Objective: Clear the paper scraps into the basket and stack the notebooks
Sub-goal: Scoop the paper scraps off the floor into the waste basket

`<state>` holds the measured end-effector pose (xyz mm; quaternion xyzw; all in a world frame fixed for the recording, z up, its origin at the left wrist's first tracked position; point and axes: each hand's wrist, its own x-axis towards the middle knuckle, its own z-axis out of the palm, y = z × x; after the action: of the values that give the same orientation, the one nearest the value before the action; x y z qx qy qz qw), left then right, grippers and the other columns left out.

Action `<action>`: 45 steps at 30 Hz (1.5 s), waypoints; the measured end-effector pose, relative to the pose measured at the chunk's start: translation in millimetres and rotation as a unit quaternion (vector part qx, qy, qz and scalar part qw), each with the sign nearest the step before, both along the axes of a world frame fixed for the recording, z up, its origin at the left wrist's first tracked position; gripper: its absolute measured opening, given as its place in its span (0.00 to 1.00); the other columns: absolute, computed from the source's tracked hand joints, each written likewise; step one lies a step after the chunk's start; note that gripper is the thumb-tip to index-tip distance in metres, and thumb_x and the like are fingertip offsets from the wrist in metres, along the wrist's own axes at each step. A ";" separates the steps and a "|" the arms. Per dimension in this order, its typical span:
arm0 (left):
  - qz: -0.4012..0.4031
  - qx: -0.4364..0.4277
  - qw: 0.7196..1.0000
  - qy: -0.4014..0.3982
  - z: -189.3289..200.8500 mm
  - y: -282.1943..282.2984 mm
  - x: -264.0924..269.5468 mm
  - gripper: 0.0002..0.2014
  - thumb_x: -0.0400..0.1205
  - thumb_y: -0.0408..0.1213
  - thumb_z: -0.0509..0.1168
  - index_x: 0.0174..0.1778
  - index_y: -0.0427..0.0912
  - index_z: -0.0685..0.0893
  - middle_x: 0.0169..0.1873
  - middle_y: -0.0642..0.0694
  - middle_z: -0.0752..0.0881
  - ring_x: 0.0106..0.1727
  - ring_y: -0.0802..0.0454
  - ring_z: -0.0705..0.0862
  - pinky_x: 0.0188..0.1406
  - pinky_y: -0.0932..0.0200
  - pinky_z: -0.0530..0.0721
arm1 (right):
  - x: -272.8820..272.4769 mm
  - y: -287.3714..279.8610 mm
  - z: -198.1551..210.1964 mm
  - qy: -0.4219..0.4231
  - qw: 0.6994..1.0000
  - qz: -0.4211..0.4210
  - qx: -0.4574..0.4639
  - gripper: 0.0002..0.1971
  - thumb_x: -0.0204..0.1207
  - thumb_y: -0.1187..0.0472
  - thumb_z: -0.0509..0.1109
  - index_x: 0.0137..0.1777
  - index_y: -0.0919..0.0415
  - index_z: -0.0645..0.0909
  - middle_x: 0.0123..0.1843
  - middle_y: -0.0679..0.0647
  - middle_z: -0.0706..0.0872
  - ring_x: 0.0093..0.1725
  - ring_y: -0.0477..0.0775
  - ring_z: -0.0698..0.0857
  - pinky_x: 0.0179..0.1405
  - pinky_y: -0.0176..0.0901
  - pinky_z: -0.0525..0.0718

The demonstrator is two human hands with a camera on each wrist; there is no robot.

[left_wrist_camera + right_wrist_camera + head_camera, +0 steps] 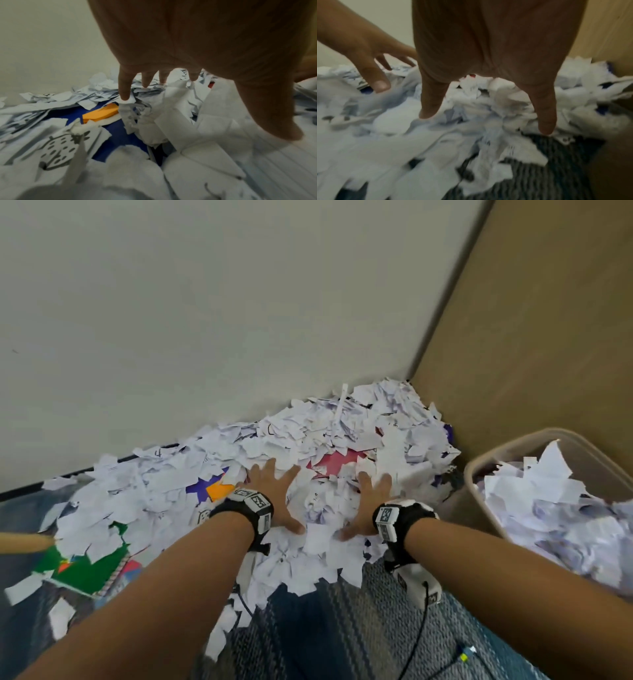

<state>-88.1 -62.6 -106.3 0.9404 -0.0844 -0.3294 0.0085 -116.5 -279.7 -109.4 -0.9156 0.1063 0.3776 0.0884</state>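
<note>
A wide heap of white paper scraps [318, 433] covers the carpet along the wall. My left hand [274, 494] lies flat on the heap with fingers spread, and my right hand [370, 501] lies beside it the same way. In the left wrist view the left hand's fingers [124, 86] point down onto scraps [171, 121]. In the right wrist view the right hand's fingers [546, 115] press the scraps [488, 102]. A green notebook [89, 570] shows at the left, a blue and orange notebook [212, 489] [116, 129] near my left hand, and a pink notebook [339, 462] lies under scraps. The beige basket [486, 460] stands at the right, holding scraps.
A white wall runs behind the heap and a tan panel [531, 320] closes the right corner. Striped blue-grey carpet [342, 628] lies bare near me. A wooden stick [24, 542] pokes in at the left edge. A cable [424, 628] hangs from my right wrist.
</note>
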 end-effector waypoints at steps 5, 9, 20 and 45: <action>-0.026 0.013 0.998 0.052 -16.5 -11.4 -11.7 0.71 0.53 0.71 0.77 0.80 0.65 0.32 0.82 0.41 0.32 0.82 0.28 0.42 0.74 0.23 0.57 | -21.6 20.0 -27.5 0.038 0.999 0.010 -0.024 0.81 0.37 0.26 0.82 0.81 0.42 0.26 0.83 0.63 0.37 0.79 0.81 0.53 0.71 0.75 0.67; -0.044 0.018 0.998 0.042 -27.8 -18.8 -23.1 0.66 0.59 0.62 0.80 0.81 0.62 0.36 0.83 0.38 0.44 0.81 0.27 0.54 0.70 0.31 0.69 | -24.4 41.0 -24.9 -0.003 0.999 0.048 -0.026 0.64 0.53 0.38 0.84 0.81 0.48 0.45 0.79 0.63 0.50 0.75 0.78 0.58 0.69 0.68 0.72; 0.020 -0.047 0.999 -0.012 -16.8 -4.8 0.7 0.44 0.67 0.41 0.76 0.74 0.57 0.56 0.64 0.40 0.72 0.61 0.36 0.80 0.51 0.45 0.84 | 7.6 49.6 -6.8 -0.100 0.984 0.065 0.135 0.41 0.67 0.48 0.72 0.79 0.49 0.57 0.72 0.62 0.66 0.66 0.70 0.75 0.64 0.59 0.80; -0.037 -0.042 0.998 0.008 -41.7 -13.7 -17.2 0.20 0.77 0.34 0.67 0.64 0.45 0.71 0.55 0.38 0.80 0.56 0.38 0.83 0.45 0.53 0.80 | -7.2 54.2 -51.4 -0.097 0.979 0.169 0.062 0.28 0.72 0.58 0.72 0.71 0.53 0.67 0.69 0.61 0.70 0.64 0.72 0.76 0.59 0.56 0.78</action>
<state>-105.3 -76.3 -147.9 0.9327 -0.1331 -0.3333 0.0359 -123.7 -225.5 -160.8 -0.9454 -0.0822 0.3025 0.0898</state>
